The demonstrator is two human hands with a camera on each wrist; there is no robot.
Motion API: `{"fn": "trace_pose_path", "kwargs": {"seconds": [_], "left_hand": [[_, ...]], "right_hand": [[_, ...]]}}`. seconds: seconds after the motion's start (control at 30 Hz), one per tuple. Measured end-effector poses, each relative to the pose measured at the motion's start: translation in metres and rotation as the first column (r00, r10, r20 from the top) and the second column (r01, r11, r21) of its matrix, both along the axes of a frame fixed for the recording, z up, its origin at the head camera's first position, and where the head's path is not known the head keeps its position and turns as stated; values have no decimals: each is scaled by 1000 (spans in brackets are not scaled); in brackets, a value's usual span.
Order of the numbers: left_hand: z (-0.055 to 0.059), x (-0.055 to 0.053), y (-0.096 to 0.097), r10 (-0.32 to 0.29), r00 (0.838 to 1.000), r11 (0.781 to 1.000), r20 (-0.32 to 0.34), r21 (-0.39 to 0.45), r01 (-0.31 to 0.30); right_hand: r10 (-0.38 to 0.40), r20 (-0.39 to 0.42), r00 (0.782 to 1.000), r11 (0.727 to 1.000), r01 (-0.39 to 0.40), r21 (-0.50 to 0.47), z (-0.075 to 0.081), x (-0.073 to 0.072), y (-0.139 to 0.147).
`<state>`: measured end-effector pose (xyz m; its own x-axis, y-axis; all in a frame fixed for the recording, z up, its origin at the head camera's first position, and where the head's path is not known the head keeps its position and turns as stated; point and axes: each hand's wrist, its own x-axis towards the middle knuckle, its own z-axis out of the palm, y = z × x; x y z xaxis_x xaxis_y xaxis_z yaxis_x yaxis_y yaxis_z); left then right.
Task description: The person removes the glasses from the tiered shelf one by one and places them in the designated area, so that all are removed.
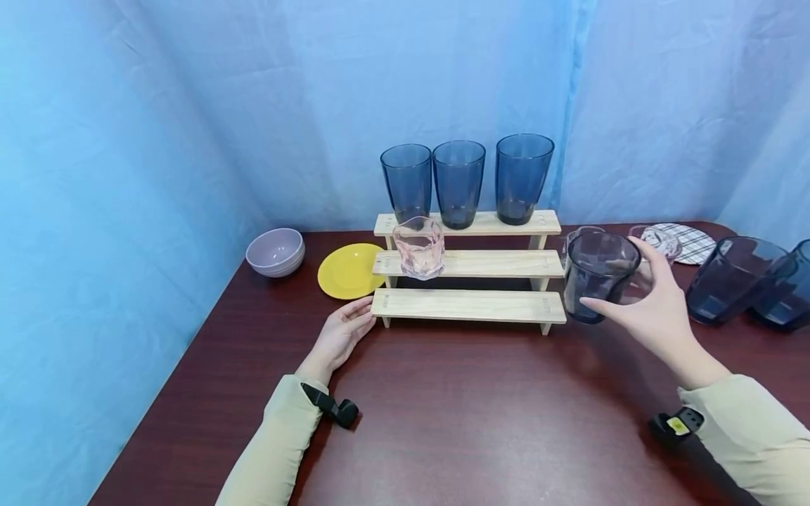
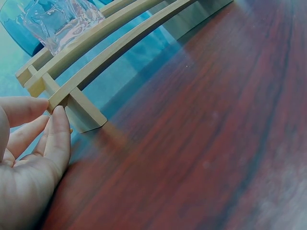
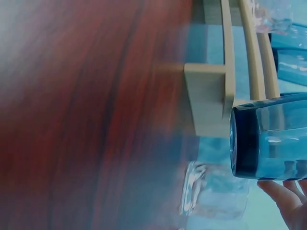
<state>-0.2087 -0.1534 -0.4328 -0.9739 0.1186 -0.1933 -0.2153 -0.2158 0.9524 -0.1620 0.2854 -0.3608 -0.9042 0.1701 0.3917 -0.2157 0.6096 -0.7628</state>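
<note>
My right hand (image 1: 661, 316) grips a dark blue glass tumbler (image 1: 598, 260) between thumb and fingers, just right of a three-tier wooden display rack (image 1: 468, 305). In the right wrist view the held tumbler (image 3: 278, 139) is off the table, beside the rack's end. With thumb and fingertips, my left hand (image 1: 335, 337) pinches the left end of the rack's lowest step, as the left wrist view confirms. Three blue tumblers (image 1: 460, 183) stand upright along the top step. A pinkish clear glass (image 1: 420, 249) sits at the left of the middle step.
Behind my right hand are clear glasses (image 1: 661, 242), partly hidden, and a checkered plate (image 1: 690, 242). Two more blue tumblers (image 1: 728, 281) stand at the far right. Left of the rack lie a yellow plate (image 1: 350, 271) and a lilac bowl (image 1: 275, 253). Blue curtains (image 1: 329, 105) hang behind the table.
</note>
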Motion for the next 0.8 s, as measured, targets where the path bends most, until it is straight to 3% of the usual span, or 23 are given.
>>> {"fn": "trace_pose_path", "kwargs": {"seconds": [0.47, 0.8], "left_hand": [[-1, -1, 1, 4, 1000, 1000, -9, 8, -4], [-3, -2, 2, -2, 1000, 1000, -18, 15, 2]], "right_hand": [[-114, 89, 990, 991, 107, 76, -9, 8, 37], [-136, 131, 982, 989, 126, 81, -15, 6, 53]]}}
